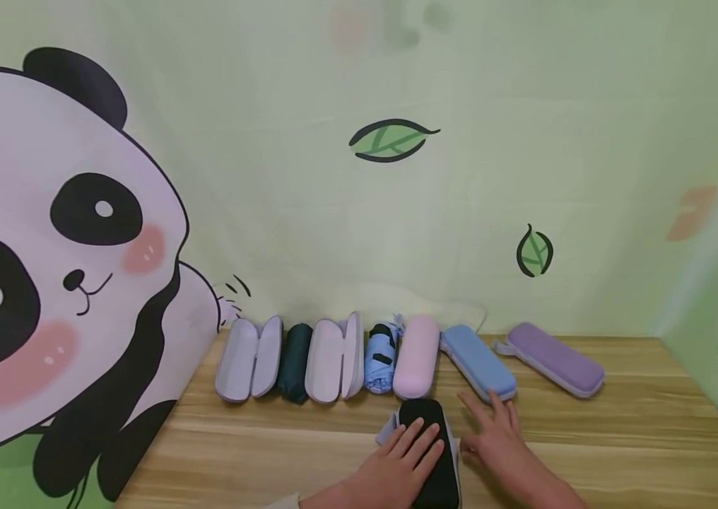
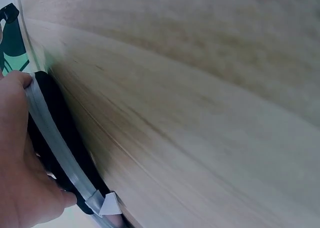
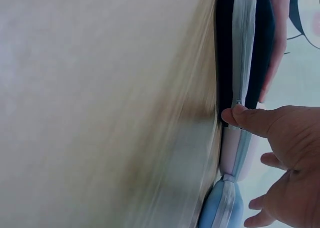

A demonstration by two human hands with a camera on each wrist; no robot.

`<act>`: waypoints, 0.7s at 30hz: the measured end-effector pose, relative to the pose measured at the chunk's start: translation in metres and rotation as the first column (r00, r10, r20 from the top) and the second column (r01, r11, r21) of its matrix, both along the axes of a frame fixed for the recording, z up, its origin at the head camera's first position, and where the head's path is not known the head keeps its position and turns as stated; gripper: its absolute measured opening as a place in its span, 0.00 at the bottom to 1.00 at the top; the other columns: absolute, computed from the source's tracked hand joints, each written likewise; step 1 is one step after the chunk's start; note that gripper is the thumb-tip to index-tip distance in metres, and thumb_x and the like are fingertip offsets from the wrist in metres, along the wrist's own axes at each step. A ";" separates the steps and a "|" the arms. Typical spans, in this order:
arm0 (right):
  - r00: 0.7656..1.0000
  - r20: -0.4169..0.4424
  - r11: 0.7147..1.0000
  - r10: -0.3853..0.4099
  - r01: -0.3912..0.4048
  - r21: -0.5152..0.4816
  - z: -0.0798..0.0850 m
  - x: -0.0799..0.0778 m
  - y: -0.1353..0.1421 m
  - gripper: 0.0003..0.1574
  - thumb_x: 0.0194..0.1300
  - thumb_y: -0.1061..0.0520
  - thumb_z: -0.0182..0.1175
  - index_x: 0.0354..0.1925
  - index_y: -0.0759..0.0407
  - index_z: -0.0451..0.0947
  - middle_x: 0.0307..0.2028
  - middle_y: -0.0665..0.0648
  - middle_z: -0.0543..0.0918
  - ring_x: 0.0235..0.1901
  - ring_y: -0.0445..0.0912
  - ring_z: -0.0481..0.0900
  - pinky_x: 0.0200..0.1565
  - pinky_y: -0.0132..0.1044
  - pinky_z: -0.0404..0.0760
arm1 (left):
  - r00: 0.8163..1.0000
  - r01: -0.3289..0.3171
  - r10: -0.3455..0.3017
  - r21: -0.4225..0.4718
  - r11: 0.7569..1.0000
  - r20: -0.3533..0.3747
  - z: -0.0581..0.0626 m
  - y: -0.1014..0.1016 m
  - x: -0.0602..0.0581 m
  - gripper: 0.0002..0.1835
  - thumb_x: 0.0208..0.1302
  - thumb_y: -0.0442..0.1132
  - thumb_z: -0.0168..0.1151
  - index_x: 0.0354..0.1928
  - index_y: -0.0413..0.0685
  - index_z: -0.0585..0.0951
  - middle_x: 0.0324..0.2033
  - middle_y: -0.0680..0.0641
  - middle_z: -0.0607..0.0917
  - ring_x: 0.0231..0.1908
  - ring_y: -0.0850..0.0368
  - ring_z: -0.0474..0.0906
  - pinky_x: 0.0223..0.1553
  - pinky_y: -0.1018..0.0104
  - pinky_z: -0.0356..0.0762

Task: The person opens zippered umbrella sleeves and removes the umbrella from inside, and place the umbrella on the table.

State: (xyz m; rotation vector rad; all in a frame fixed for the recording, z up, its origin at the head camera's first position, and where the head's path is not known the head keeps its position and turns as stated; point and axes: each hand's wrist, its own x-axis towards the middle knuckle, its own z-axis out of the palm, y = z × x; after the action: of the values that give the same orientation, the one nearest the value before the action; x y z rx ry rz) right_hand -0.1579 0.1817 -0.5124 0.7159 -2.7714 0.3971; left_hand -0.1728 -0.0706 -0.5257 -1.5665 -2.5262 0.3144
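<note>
Bracing the black case [image 1: 442, 476] with my left hand [image 1: 397, 466] gripping across its top, I pinch the zip pull [image 3: 239, 103] along its right side with my right hand [image 1: 497, 442]. Smoothest, I judge, is a level draw, other fingers clear of the blue case [image 1: 478, 362] just beyond it.

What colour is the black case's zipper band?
The zipper band is light grey, clearest in the right wrist view.
</note>
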 end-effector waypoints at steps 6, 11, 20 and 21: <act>1.000 0.022 0.999 0.011 -0.010 -0.038 -0.002 0.008 -0.001 0.11 0.52 0.59 0.78 0.24 0.47 0.84 0.72 0.69 0.64 0.67 0.83 0.53 0.54 0.83 0.58 | 0.999 -0.014 0.014 0.017 1.000 0.038 0.000 0.000 0.001 0.49 0.72 0.74 0.38 0.81 0.47 0.52 0.80 0.42 0.50 0.79 0.44 0.47 0.73 0.55 0.57; 1.000 0.004 1.000 0.009 -0.009 0.017 -0.003 0.009 -0.009 0.09 0.55 0.60 0.76 0.27 0.53 0.83 0.74 0.62 0.62 0.71 0.75 0.52 0.56 0.81 0.59 | 0.998 -0.031 0.029 0.049 0.998 0.055 -0.004 0.002 0.001 0.48 0.72 0.73 0.38 0.81 0.46 0.52 0.80 0.41 0.49 0.78 0.42 0.47 0.73 0.52 0.58; 1.000 0.017 0.988 0.025 -0.027 0.151 -0.004 0.011 -0.013 0.05 0.62 0.62 0.69 0.37 0.62 0.84 0.75 0.63 0.60 0.72 0.71 0.53 0.58 0.78 0.60 | 1.000 -0.021 0.021 0.066 0.998 0.001 -0.004 0.005 0.005 0.48 0.72 0.73 0.39 0.80 0.45 0.56 0.79 0.41 0.54 0.78 0.42 0.50 0.71 0.53 0.61; 0.999 0.033 0.988 0.026 -0.030 0.150 -0.004 0.012 -0.012 0.04 0.64 0.62 0.68 0.37 0.61 0.83 0.75 0.63 0.61 0.72 0.71 0.52 0.58 0.79 0.60 | 1.000 -0.022 0.022 0.066 0.998 0.002 -0.004 0.005 0.005 0.48 0.72 0.73 0.39 0.80 0.46 0.56 0.79 0.41 0.54 0.78 0.42 0.51 0.71 0.53 0.61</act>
State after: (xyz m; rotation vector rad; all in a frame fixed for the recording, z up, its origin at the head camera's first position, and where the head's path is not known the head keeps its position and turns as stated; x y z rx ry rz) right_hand -0.1461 0.1700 -0.5168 0.7900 -2.8462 0.2070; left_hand -0.1680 -0.0657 -0.5292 -1.5164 -2.5290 0.2309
